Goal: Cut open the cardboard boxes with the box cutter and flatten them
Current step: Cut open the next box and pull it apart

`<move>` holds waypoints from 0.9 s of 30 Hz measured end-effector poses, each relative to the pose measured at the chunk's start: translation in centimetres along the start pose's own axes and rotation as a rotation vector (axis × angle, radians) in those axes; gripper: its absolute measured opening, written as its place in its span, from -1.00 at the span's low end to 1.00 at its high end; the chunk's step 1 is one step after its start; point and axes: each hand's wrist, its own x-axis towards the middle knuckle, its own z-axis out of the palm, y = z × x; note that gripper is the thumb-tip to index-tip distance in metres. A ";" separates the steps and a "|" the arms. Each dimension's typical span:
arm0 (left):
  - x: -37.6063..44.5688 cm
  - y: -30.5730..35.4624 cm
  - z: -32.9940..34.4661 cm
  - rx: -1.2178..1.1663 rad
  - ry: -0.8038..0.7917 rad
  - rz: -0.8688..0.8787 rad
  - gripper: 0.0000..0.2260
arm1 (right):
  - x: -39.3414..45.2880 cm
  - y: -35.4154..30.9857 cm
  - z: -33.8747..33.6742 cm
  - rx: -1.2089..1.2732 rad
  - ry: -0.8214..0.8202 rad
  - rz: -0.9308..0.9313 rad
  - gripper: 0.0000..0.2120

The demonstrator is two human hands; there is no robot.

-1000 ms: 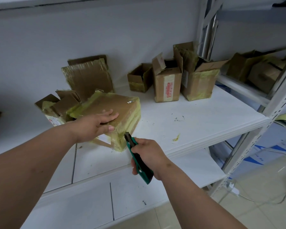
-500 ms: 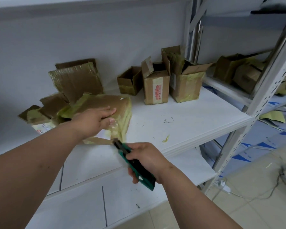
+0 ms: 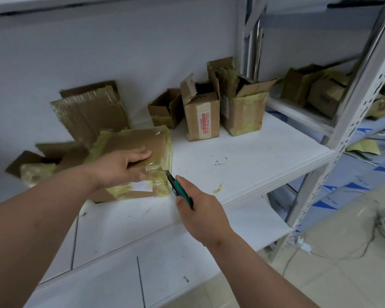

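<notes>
the right hand (image 3: 200,210) grips a green box cutter (image 3: 180,189), and its tip touches the near corner of a taped box (image 3: 138,152). the left hand (image 3: 120,167) lies flat on top of that box with straight fingers. the box sits on a white shelf (image 3: 242,156). behind it flat cardboard (image 3: 91,112) leans on the wall. three open boxes (image 3: 202,116) stand farther back.

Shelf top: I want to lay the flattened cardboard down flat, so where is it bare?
Bare white shelf runs right of the taped box under the left hand, in front of the three opened boxes, out to the front edge. The near strip beneath the box cutter is free too. The left rear is crowded with flattened pieces.
</notes>
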 end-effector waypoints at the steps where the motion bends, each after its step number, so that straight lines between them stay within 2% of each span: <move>1: 0.0 -0.3 0.2 0.010 0.031 0.003 -0.46 | -0.1 0.2 0.2 -0.080 0.019 -0.052 -0.53; 5: 0.5 -1.7 0.9 0.116 0.065 0.015 -0.60 | -0.1 0.5 1.2 -0.185 0.130 -0.176 -0.48; 9: 0.6 -1.6 1.3 0.040 0.097 0.046 -0.56 | 0.7 0.8 2.3 -0.280 0.284 -0.210 -0.48; 12: 0.5 -1.3 1.4 0.026 0.124 0.060 -0.56 | 1.1 0.9 2.9 -0.328 0.339 -0.225 -0.50; 20: 0.4 -1.3 1.6 0.000 0.158 0.077 -0.56 | 1.7 0.5 3.4 -0.410 0.392 -0.238 -0.51; 23: 0.6 -1.5 1.6 -0.017 0.155 0.084 -0.56 | 1.3 0.3 3.5 -0.463 0.390 -0.195 -0.52; 27: 0.7 -1.7 1.6 -0.029 0.152 0.092 -0.56 | 0.8 0.3 3.8 -0.611 0.304 -0.073 -0.47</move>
